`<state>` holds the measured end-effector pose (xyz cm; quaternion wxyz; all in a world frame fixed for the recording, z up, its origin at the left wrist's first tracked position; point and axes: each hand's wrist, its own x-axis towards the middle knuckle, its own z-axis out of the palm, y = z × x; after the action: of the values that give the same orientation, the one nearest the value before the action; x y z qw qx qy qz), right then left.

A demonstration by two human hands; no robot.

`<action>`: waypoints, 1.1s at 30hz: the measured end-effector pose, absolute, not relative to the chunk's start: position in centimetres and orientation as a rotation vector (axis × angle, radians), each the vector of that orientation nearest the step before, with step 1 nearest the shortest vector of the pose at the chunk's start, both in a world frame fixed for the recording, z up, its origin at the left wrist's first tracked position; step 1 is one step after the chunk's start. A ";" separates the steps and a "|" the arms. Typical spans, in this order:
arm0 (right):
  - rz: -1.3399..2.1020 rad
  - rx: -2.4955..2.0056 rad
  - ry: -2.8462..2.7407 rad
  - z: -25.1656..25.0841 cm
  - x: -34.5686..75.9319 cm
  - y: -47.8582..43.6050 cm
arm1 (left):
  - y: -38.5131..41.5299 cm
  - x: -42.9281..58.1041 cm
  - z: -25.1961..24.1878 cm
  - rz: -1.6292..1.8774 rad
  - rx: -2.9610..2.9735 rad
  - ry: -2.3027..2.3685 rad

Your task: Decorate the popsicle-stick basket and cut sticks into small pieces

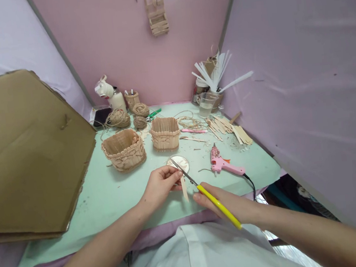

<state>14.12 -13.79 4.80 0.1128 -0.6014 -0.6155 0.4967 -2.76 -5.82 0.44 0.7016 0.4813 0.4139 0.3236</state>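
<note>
In front of me my left hand (164, 183) pinches a flat wooden craft stick (184, 189) between thumb and fingers, its lower end pointing down. My right hand (220, 200) is closed around yellow-handled scissors (216, 205). Their metal blades reach up and left, across the top of the stick by my left fingertips; whether they touch it I cannot tell. Just beyond lies a round white dish (180, 161) with small wooden bits on it. Two small baskets faced with wooden pieces (124, 151) (165, 134) stand behind my left hand.
A pink hot glue gun (227, 165) with a black cord lies at right, near loose craft sticks (219, 125). Behind are twine balls (119, 119), a pink pen-like tool (194, 130) and a clear plastic cup (206, 104). Large cardboard (32, 156) covers the table's left side.
</note>
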 end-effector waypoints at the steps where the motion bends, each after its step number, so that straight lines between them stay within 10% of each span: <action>1: 1.457 -1.773 -1.806 4.8 14.1 -13.8 | -5.8 -2.8 0.5 0.717 1.074 0.926; 33: 1.538 -1.860 -1.757 3.0 14.7 -12.8 | -5.2 -2.3 -0.9 0.584 0.914 0.964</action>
<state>14.69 -12.80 3.04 0.0781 -0.6212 -0.5866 0.5136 -2.31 -5.20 -0.89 0.7481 0.4179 0.4408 0.2672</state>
